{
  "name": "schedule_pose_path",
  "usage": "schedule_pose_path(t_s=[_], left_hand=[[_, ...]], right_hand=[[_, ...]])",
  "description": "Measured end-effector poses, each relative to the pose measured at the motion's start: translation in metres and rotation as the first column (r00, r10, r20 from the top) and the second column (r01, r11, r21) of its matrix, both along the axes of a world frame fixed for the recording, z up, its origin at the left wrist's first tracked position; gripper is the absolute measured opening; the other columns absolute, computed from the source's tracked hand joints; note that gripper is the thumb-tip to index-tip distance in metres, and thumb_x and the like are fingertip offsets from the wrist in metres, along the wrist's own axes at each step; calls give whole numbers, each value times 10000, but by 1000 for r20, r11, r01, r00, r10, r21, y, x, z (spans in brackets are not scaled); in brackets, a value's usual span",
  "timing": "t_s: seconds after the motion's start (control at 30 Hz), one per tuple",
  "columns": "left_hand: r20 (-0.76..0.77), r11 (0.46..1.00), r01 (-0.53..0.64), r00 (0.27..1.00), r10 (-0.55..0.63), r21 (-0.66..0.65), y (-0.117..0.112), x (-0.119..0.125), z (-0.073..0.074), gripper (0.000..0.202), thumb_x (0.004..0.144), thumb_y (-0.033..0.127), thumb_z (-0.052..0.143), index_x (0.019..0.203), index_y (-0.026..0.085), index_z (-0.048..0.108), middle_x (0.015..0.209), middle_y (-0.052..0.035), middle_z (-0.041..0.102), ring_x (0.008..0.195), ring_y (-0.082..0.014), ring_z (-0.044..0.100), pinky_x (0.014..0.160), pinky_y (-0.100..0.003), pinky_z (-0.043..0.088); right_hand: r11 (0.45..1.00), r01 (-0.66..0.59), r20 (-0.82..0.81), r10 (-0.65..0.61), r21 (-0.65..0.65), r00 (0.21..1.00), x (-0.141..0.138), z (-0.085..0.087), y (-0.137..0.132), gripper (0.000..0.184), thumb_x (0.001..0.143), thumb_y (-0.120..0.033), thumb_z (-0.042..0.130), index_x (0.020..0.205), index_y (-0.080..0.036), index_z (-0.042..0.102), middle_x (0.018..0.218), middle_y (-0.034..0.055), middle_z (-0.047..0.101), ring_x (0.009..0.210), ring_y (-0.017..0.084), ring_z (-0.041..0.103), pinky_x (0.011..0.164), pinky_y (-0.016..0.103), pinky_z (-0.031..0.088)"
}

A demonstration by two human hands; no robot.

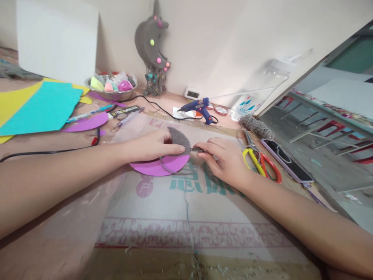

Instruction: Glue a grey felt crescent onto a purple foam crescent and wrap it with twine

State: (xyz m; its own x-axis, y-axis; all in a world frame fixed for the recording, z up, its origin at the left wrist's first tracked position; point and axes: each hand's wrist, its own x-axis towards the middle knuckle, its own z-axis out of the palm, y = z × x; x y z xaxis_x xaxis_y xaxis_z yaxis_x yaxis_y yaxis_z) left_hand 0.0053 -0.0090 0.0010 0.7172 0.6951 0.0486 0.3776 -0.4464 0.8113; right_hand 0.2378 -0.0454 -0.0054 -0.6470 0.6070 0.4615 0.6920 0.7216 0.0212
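A purple foam crescent lies on a printed plastic sheet, its upper part wrapped in grey yarn. My left hand rests on the crescent, fingers curled and pressing on the wrapped part. My right hand sits just to the right, fingers pinched on a strand of grey yarn at the crescent's tip. A loose yarn strand trails toward me across the sheet.
A blue glue gun, a ball of grey yarn, yellow and red scissors and a phone lie to the right. Teal and yellow foam sheets, a bowl of pompoms, pens and a black cable are on the left. A finished grey moon leans on the wall.
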Motion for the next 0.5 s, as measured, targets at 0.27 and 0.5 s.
schedule_pose_path(t_s=[0.27,0.5], left_hand=[[60,997,71,996,-70,-11,2,-1,-3,271,837,343,503,898,132,663,856,-11,679,735,-120,573,659,-214,415],[66,998,67,996,-66,-20,1,-1,-3,264,834,340,511,898,139,670,879,-11,688,748,-125,581,667,-214,414]], right_hand=[[999,-21,51,20,32,999,0,2,0,255,909,-281,458,1014,-127,631,742,54,602,673,155,509,613,287,362],[999,-23,64,20,40,998,0,2,0,238,909,-273,463,992,-135,638,734,46,608,665,153,508,611,288,362]])
